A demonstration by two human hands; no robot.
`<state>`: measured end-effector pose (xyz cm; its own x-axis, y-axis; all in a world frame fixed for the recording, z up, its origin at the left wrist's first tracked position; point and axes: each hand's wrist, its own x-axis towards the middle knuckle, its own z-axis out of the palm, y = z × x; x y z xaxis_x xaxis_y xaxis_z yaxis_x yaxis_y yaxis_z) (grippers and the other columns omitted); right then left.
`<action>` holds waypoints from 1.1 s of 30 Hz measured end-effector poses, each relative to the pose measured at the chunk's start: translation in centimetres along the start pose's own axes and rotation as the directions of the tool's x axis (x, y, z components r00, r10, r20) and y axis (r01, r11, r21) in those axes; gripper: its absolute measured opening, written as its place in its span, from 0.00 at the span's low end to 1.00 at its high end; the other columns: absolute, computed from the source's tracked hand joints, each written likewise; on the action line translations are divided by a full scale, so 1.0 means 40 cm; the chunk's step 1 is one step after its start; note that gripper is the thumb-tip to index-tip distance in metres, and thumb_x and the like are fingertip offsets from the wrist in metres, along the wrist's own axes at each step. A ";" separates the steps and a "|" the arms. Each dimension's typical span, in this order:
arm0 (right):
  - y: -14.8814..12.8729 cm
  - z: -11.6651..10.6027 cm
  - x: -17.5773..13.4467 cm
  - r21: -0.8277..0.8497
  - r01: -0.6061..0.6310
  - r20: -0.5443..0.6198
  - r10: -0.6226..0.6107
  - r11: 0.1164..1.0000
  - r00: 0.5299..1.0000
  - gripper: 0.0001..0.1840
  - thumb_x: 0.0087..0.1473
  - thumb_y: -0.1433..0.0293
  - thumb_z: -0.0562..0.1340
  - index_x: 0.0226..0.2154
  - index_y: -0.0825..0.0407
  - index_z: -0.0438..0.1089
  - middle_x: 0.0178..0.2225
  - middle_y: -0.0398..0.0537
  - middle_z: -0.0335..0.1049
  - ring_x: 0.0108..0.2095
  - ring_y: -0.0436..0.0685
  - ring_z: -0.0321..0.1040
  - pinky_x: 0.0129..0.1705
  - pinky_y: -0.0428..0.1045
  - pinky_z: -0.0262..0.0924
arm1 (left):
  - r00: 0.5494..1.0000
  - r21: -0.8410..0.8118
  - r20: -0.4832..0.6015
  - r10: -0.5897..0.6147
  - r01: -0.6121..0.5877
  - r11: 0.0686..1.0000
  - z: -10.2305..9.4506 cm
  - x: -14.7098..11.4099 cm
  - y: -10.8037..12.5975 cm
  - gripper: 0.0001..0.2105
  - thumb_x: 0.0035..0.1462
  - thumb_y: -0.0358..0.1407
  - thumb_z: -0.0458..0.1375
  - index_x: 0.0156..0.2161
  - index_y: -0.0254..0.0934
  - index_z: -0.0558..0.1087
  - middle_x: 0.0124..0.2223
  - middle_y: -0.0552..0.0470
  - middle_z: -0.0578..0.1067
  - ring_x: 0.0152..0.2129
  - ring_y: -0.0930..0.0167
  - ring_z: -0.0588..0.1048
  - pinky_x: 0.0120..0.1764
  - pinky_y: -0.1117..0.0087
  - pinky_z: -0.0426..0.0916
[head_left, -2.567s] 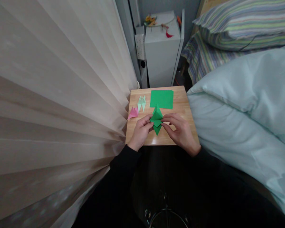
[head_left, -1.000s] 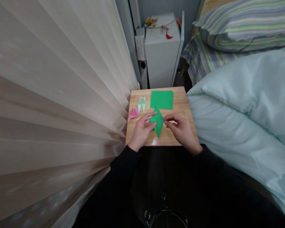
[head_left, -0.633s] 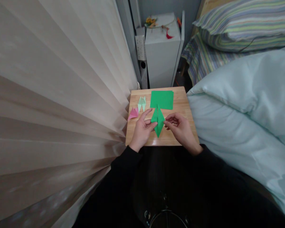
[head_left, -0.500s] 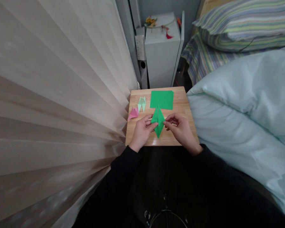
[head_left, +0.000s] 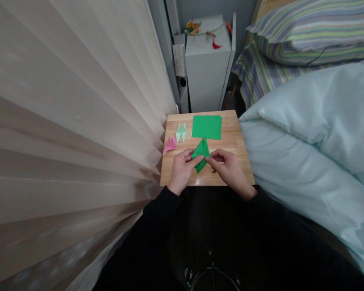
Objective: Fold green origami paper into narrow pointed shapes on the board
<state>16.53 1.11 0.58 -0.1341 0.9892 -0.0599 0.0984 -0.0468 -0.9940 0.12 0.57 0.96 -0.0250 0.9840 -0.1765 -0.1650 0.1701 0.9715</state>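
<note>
Between my two hands is a folded green origami paper (head_left: 202,148), a narrow kite shape with its upper point towards the far side and its lower point towards me. My left hand (head_left: 183,166) grips its left edge, thumb on top and fingers beneath. My right hand (head_left: 227,166) pinches its right edge between thumb and fingertips. Just beyond it lie flat green paper sheets (head_left: 206,127). To the left on the wooden table (head_left: 230,137) stand a pale green folded paper piece (head_left: 181,132) and a pink folded paper piece (head_left: 170,145).
A pleated curtain (head_left: 109,101) hangs along the table's left side. On the right, a bed with a pale blue quilt (head_left: 291,133) and striped pillow (head_left: 318,28) borders it. Behind stands a white cabinet (head_left: 208,72) with a flower and red tassel (head_left: 216,42) on top.
The green origami paper has tilted, its lower point swinging left and its outline getting shorter. My right hand has moved slightly left, its thumb now closer to my left thumb.
</note>
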 end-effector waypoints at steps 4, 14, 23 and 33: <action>-0.005 -0.001 -0.005 -0.112 0.063 -0.018 -0.065 0.992 0.998 0.13 0.56 0.59 0.67 0.28 0.51 0.72 0.25 0.44 0.69 0.27 0.54 0.64 0.26 0.49 0.62 | 1.000 -0.026 -0.005 -0.009 0.009 1.000 0.003 0.002 -0.008 0.15 0.49 0.37 0.72 0.42 0.34 0.79 0.38 0.49 0.84 0.33 0.69 0.81 0.42 0.67 0.75; -0.004 0.007 -0.014 -0.394 0.162 -0.082 -0.210 0.905 0.974 0.10 0.56 0.67 0.64 0.25 0.50 0.67 0.22 0.43 0.67 0.25 0.53 0.64 0.29 0.49 0.56 | 0.998 0.187 -0.003 0.055 -0.054 0.981 0.016 -0.001 -0.018 0.06 0.51 0.34 0.67 0.28 0.35 0.75 0.28 0.54 0.79 0.24 0.74 0.74 0.29 0.74 0.66; -0.004 0.008 -0.016 -0.359 0.182 -0.074 -0.222 0.915 0.972 0.08 0.56 0.67 0.63 0.26 0.50 0.69 0.24 0.44 0.69 0.25 0.53 0.65 0.29 0.49 0.57 | 1.000 0.051 -0.025 -0.015 0.016 0.999 0.016 -0.004 -0.024 0.07 0.49 0.35 0.69 0.32 0.35 0.79 0.33 0.52 0.82 0.28 0.73 0.77 0.34 0.72 0.72; -0.025 0.004 -0.011 -0.087 -0.033 -0.152 0.019 0.996 0.988 0.13 0.53 0.59 0.66 0.26 0.50 0.70 0.18 0.41 0.66 0.19 0.51 0.61 0.21 0.48 0.55 | 0.990 -0.077 -0.137 -0.016 0.005 0.997 0.014 0.004 -0.028 0.18 0.48 0.39 0.72 0.43 0.35 0.75 0.37 0.50 0.81 0.36 0.70 0.80 0.45 0.65 0.76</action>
<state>16.33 0.71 1.57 0.0197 0.9977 -0.0646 0.1882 -0.0672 -0.9798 0.86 0.57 -0.08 -0.1572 0.9646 -0.2117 -0.2402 0.1706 0.9556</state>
